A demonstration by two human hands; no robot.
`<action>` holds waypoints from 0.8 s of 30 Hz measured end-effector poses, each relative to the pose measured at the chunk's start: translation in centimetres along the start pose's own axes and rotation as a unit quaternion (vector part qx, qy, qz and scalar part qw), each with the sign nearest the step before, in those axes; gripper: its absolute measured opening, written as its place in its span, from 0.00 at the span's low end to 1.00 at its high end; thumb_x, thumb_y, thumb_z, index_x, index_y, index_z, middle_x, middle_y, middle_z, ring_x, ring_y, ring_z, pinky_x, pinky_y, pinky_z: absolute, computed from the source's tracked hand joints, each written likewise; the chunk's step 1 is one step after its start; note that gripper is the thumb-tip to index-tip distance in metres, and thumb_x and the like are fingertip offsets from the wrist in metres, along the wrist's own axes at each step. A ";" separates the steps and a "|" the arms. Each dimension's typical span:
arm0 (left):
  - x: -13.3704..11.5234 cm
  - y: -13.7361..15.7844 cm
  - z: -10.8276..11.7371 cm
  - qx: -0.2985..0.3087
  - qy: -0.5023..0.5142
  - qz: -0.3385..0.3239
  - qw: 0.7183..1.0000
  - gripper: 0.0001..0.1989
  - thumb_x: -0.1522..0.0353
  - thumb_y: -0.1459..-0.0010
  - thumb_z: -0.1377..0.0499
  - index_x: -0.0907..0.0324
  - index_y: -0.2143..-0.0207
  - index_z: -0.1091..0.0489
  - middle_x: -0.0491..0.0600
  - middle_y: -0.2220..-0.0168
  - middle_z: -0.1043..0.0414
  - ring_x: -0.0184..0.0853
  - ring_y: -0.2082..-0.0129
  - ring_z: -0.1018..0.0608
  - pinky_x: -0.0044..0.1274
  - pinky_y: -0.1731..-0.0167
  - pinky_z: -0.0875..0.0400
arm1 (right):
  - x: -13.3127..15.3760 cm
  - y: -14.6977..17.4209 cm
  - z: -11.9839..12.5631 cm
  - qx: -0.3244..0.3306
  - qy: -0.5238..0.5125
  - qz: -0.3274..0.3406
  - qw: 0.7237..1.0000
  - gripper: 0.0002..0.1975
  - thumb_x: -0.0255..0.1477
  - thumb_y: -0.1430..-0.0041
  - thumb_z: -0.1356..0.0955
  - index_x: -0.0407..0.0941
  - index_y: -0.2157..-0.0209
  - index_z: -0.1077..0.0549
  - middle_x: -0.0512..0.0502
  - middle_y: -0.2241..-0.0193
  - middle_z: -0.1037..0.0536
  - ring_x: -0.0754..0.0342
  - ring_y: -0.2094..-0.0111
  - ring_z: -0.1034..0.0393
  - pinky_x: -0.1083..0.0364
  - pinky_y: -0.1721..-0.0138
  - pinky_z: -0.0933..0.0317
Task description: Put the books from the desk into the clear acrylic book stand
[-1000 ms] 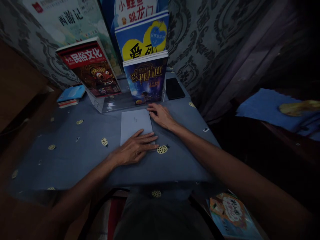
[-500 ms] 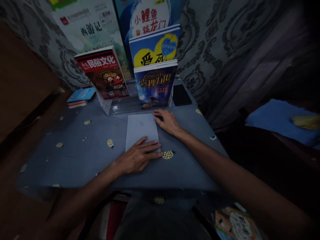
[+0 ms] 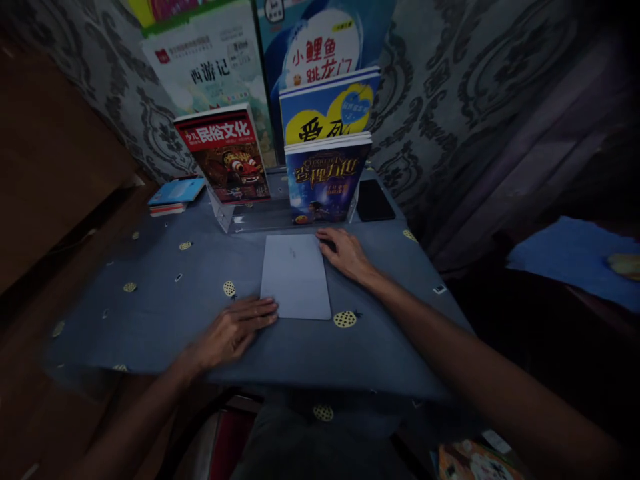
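A pale, nearly blank booklet or sheet lies flat on the patterned tablecloth, with a small faint mark near its upper middle. I cannot tell whether it is one sheet or a thin book. My left hand rests at its lower left corner, fingers stretched out flat and the fingertips over the edge. At the upper right corner is my right hand, its fingers loosely bent and the fingertips touching the edge, with a gap between thumb and forefinger.
Behind the sheet, a clear acrylic stand holds a red book and a dark blue book. Taller books stand further back. A black phone lies right of the stand, and a small book stack lies left.
My left hand has slid left and toward me, from across the sheet's lower part to its lower left corner. My right hand stays at the upper right corner. The whole view has shifted slightly.
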State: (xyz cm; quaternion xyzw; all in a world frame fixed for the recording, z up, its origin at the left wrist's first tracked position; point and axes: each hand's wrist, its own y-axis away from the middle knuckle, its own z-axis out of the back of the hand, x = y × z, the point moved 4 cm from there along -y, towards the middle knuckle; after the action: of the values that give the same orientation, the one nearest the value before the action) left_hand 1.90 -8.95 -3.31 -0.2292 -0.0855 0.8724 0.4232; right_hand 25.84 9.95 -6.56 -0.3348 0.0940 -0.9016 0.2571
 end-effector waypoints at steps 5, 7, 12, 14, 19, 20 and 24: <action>0.3 1.1 0.6 -0.023 0.003 0.024 0.999 0.25 0.77 0.35 0.49 0.53 0.38 0.36 0.53 0.41 0.28 0.38 0.37 0.30 0.38 0.40 0.30 | 0.5 0.3 0.1 -0.002 0.044 0.002 0.999 0.18 0.26 0.38 0.37 0.42 0.47 0.27 0.38 0.50 0.21 0.40 0.46 0.29 0.41 0.45 0.37; 0.3 1.2 0.5 -0.031 0.006 0.028 0.999 0.24 0.77 0.35 0.49 0.53 0.39 0.35 0.53 0.42 0.27 0.38 0.38 0.29 0.38 0.40 0.30 | 1.7 0.4 0.2 -0.008 0.074 0.019 0.997 0.18 0.26 0.38 0.37 0.43 0.47 0.27 0.37 0.49 0.21 0.39 0.44 0.32 0.40 0.43 0.39; 0.4 1.3 0.2 -0.059 0.008 0.029 0.998 0.23 0.77 0.35 0.49 0.53 0.40 0.34 0.52 0.43 0.26 0.38 0.39 0.28 0.38 0.40 0.30 | 7.7 0.9 -2.5 0.073 0.057 0.160 0.983 0.18 0.24 0.35 0.39 0.44 0.47 0.26 0.38 0.47 0.22 0.43 0.40 0.34 0.40 0.36 0.48; 0.4 1.4 0.0 -0.064 0.009 0.027 0.998 0.23 0.76 0.35 0.49 0.53 0.40 0.34 0.52 0.43 0.26 0.37 0.39 0.28 0.37 0.39 0.31 | 10.3 1.1 -4.5 0.143 0.029 0.227 0.963 0.18 0.25 0.33 0.39 0.45 0.45 0.28 0.39 0.44 0.24 0.46 0.38 0.35 0.42 0.36 0.47; 0.7 1.5 -0.1 -0.061 0.017 0.032 0.997 0.23 0.77 0.35 0.49 0.54 0.40 0.34 0.52 0.42 0.26 0.37 0.39 0.28 0.36 0.38 0.33 | 12.3 -0.3 -7.2 0.193 0.026 0.229 0.954 0.22 0.32 0.29 0.40 0.40 0.38 0.34 0.37 0.36 0.34 0.47 0.32 0.47 0.44 0.32 0.51; 0.7 1.5 -0.1 -0.062 0.020 0.031 0.997 0.23 0.77 0.35 0.49 0.54 0.40 0.34 0.52 0.42 0.26 0.37 0.39 0.28 0.36 0.38 0.33 | 12.0 -0.8 -7.1 0.190 0.032 0.213 0.958 0.23 0.33 0.29 0.40 0.39 0.38 0.35 0.35 0.35 0.35 0.46 0.31 0.48 0.44 0.32 0.52; 0.8 1.5 -0.2 -0.067 0.030 0.038 0.997 0.24 0.77 0.35 0.49 0.53 0.40 0.34 0.52 0.42 0.27 0.36 0.39 0.28 0.36 0.39 0.32 | 8.7 -2.4 -5.9 0.164 0.074 0.144 0.973 0.27 0.35 0.31 0.39 0.36 0.36 0.37 0.31 0.33 0.40 0.43 0.30 0.50 0.42 0.31 0.53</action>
State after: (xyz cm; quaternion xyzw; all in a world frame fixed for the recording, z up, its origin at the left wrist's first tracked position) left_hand 0.52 -9.34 -4.26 -0.2865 -0.1218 0.8729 0.3758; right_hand 15.44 7.44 -5.37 -0.2029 0.0106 -0.8807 0.4279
